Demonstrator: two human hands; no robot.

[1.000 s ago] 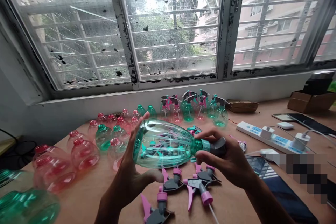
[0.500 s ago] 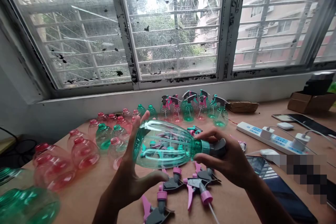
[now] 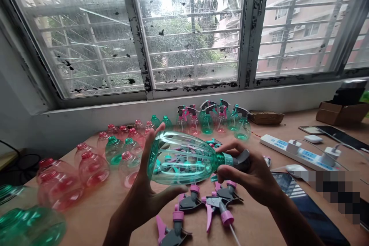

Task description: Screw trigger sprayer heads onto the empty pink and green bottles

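Note:
A clear green spray bottle [image 3: 181, 157] is held lying on its side above the table, with a teal collar and dark grey spray head at its right end. My left hand [image 3: 144, 188] cups its base, fingers behind and thumb stretched out below. At the neck, my right hand [image 3: 250, 173] pinches around the collar with thumb and fingers, and the grey head lies against the palm. A bit of teal trigger shows under the right thumb. Below lie several loose grey-and-pink spray heads [image 3: 190, 200], one with a white dip tube. More teal ones are partly hidden behind the bottle.
Open pink bottles [image 3: 93, 169] and green bottles [image 3: 31, 225] stand on the left. Spray bottles with heads fitted [image 3: 207, 123] line the back by the window. On the right are a power strip [image 3: 300, 152], a dark tablet [image 3: 308, 203], phones and a cardboard box [image 3: 340, 111].
The bottle has shifted slightly right. My right hand has turned a little at the collar, and the teal trigger now shows below its thumb. My left hand stays at the base.

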